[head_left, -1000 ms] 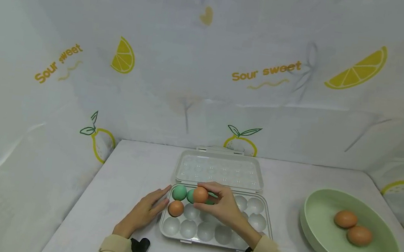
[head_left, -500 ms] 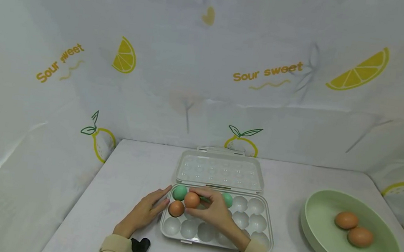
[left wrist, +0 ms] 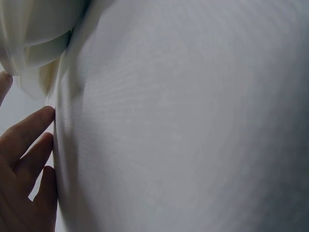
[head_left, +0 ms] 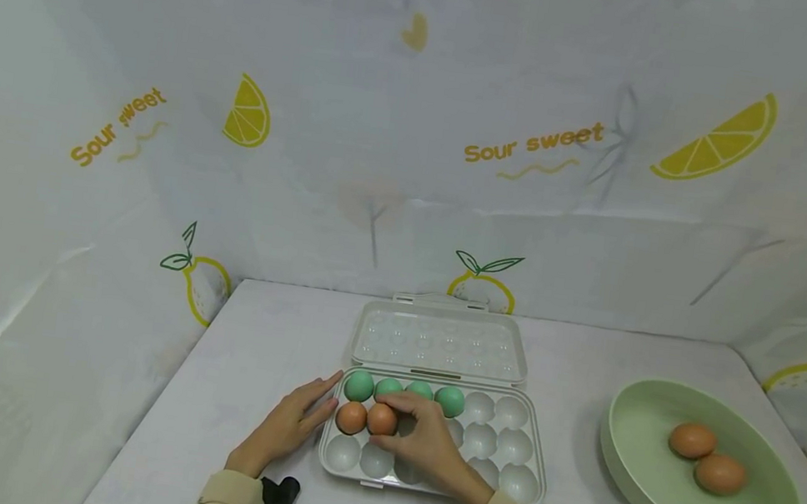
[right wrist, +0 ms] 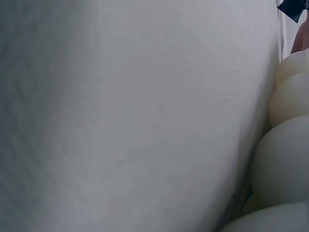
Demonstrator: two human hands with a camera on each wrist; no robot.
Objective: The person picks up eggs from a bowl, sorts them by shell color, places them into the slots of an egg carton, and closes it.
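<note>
Left hand [head_left: 284, 426] lies flat with straight fingers on the counter [head_left: 246, 367], touching the left edge of the egg tray [head_left: 496, 486], probably to keep it from sliding. Right hand [head_left: 425, 444] pinches a brown egg [head_left: 381, 419] in the middle-row cup beside another brown egg [head_left: 351, 417], under four green eggs [head_left: 405, 392]; two more brown eggs [head_left: 705, 457] wait in the green bowl [head_left: 630, 498].

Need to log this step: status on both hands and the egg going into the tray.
Right hand holds brown egg, seated in tray middle row beside another brown egg. Left hand flat against tray's left edge. Nothing blocking.
</note>
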